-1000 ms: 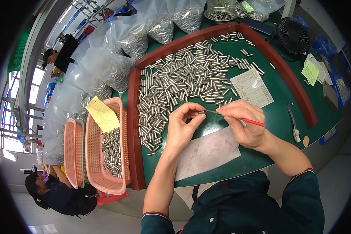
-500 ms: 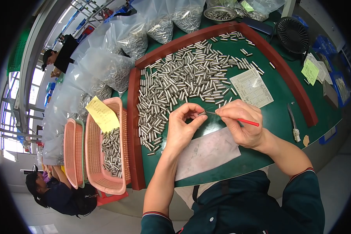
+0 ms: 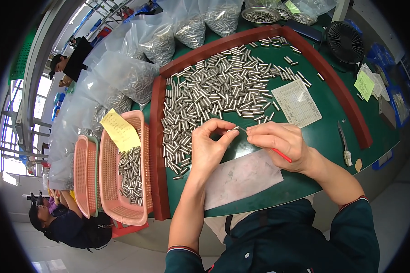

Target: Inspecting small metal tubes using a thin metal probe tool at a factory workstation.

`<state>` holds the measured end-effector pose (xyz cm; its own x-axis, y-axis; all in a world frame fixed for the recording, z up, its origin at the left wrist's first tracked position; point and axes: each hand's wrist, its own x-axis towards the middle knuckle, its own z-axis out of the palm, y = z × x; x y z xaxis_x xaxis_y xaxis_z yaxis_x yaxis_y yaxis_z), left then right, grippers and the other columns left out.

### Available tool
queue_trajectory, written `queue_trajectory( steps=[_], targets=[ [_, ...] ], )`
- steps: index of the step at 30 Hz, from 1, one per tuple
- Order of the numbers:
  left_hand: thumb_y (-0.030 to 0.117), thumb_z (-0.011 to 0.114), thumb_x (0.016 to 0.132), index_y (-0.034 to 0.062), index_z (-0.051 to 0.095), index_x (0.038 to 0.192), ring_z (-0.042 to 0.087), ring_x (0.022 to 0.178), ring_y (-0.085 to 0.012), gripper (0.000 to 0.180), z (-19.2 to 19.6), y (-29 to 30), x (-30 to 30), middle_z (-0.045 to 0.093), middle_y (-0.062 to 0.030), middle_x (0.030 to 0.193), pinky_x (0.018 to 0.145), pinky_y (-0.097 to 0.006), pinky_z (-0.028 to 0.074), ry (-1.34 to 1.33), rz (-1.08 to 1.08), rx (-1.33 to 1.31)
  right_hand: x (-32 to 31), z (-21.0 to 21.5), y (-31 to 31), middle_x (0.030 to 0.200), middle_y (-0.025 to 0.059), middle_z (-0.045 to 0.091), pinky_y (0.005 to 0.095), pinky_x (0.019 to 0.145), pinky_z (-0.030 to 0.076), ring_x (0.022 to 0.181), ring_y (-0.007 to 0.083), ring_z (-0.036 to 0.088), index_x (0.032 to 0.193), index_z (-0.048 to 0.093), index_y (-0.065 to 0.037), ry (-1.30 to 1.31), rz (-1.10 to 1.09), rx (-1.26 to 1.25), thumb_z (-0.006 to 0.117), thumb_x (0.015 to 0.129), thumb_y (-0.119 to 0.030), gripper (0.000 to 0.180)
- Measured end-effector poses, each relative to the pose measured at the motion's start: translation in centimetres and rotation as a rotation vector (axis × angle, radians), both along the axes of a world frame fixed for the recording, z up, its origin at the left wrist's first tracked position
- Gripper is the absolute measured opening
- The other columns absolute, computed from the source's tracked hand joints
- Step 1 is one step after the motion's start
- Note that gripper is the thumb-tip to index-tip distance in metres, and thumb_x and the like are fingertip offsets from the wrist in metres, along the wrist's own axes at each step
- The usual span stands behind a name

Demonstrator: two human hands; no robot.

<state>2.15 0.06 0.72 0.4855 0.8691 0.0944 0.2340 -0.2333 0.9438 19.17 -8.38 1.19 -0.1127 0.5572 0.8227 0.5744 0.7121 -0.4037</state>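
Observation:
Between the thumb and forefinger of my left hand [image 3: 209, 144] is a small metal cylinder [image 3: 233, 129], mostly covered by the fingertips. My right hand [image 3: 280, 144] grips a thin tool with a red handle [image 3: 282, 155], its slim metal tip pointing at the cylinder. Whether the tip touches the cylinder or enters it, I cannot tell. Both hands hover over the near part of the green table [image 3: 300, 186], above a stained whitish cloth [image 3: 243, 179]. Just beyond them spreads a big heap of loose metal cylinders [image 3: 218, 86].
A dark red wooden frame [image 3: 157, 150] borders the heap. At left, a pink basket [image 3: 105, 182] holds more cylinders and a yellow note [image 3: 120, 129]. A printed sheet [image 3: 298, 103], a knife [image 3: 344, 143] and a black fan [image 3: 344, 43] are on the right. Filled plastic bags [image 3: 136, 79] line the far left.
My right hand has shifted slightly left, and the red handle now tilts more steeply downward. The left hand has barely moved, still pinching the cylinder. The view has shifted a little.

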Motion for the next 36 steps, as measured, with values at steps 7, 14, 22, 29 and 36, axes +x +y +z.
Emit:
queue_trajectory(
  steps=[7,14,22,29,36],
  targets=[
    [0.002,0.070,0.070,-0.0004,0.065,0.079,0.058,0.066,-0.0098,0.010,0.0,-0.4,0.1,0.064,-0.0038,0.074,0.062,-0.024,0.047,0.082,-0.006,0.191,0.0,0.5,-0.5,0.069,0.0103,0.061,0.0274,0.047,0.048,0.059,0.0228,0.061,0.083,0.059,0.000,0.072,-0.071,0.039,0.071,0.067,0.003,0.021],
    [-0.001,0.067,0.076,-0.0004,0.061,0.087,0.055,0.069,-0.0055,0.012,-0.3,0.1,-0.1,0.061,-0.0013,0.080,0.061,-0.019,0.045,-0.268,-0.036,-0.270,0.2,0.7,-0.3,0.070,0.0093,0.061,0.0279,0.050,0.047,0.058,0.0220,0.060,0.082,0.057,-0.001,0.103,-0.157,0.068,0.070,0.072,-0.004,0.017],
    [-0.003,0.065,0.077,0.0013,0.060,0.090,0.055,0.074,-0.0049,0.014,-0.6,0.2,0.0,0.061,-0.0002,0.084,0.067,-0.017,0.044,-0.366,-0.096,-0.460,0.3,0.6,-0.5,0.071,0.0091,0.062,0.0292,0.053,0.046,0.057,0.0227,0.059,0.082,0.056,-0.002,0.195,-0.112,0.032,0.064,0.077,-0.002,0.009],
    [-0.005,0.064,0.078,0.0013,0.058,0.091,0.059,0.084,-0.0130,0.016,-0.8,0.5,-0.4,0.061,-0.0058,0.089,0.077,-0.024,0.048,-0.348,-0.134,-0.475,0.3,0.6,-0.7,0.072,0.0116,0.062,0.0294,0.055,0.048,0.060,0.0228,0.061,0.083,0.054,0.000,0.217,-0.074,-0.060,0.059,0.080,0.000,0.005],
    [-0.005,0.064,0.076,0.0021,0.059,0.088,0.060,0.079,-0.0137,0.014,-1.0,0.4,-0.4,0.062,-0.0085,0.090,0.075,-0.026,0.049,-0.528,-0.141,-0.553,0.4,0.3,-0.2,0.074,0.0097,0.061,0.0297,0.052,0.047,0.061,0.0226,0.061,0.085,0.056,-0.002,0.102,-0.040,0.067,0.065,0.074,-0.001,0.015]
  ],
)
